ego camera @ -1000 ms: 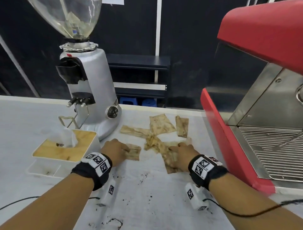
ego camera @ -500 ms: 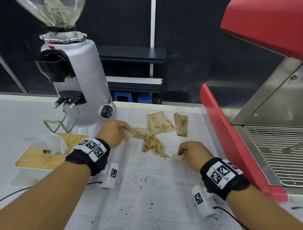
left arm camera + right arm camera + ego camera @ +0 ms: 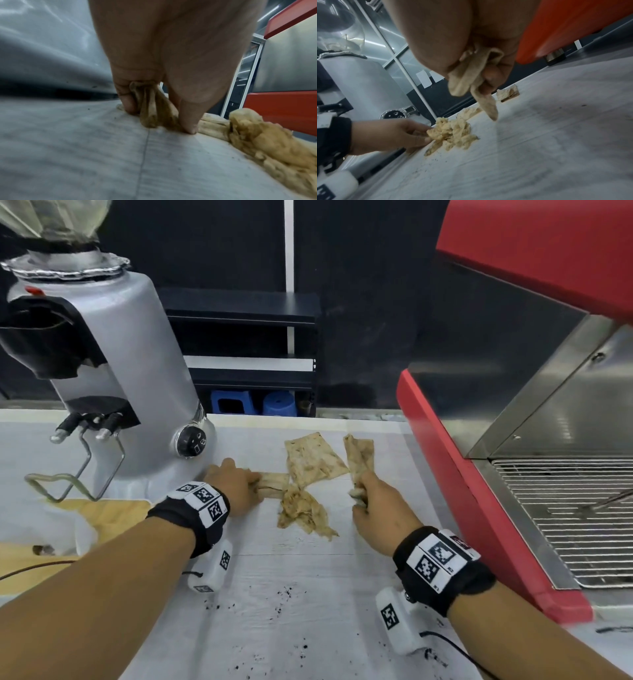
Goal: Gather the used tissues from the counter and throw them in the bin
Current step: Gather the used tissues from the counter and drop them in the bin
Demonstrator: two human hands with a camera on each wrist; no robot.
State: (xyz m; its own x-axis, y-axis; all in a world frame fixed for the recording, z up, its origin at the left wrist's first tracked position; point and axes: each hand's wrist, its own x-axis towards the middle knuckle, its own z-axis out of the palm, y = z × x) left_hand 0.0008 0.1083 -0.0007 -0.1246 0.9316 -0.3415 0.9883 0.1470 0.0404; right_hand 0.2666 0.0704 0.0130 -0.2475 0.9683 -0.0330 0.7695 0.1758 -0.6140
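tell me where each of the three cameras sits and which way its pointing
Head: on the person's head, facing forward and down at the counter; both forearms, left hand and right hand show.
Left wrist: under the left wrist, facing along the fingers pinching a stained tissue.
Right wrist: under the right wrist, facing across the counter toward the grinder; its fingers hold a tissue strip.
Shared: the crumpled tissue pile shows in all three.

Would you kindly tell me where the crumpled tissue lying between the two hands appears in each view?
Head: crumpled tissue at centre, between the hands.
Left wrist: lower right, beyond the left hand.
Right wrist: centre left, by the left hand's fingers.
Shared landmark: silver grinder.
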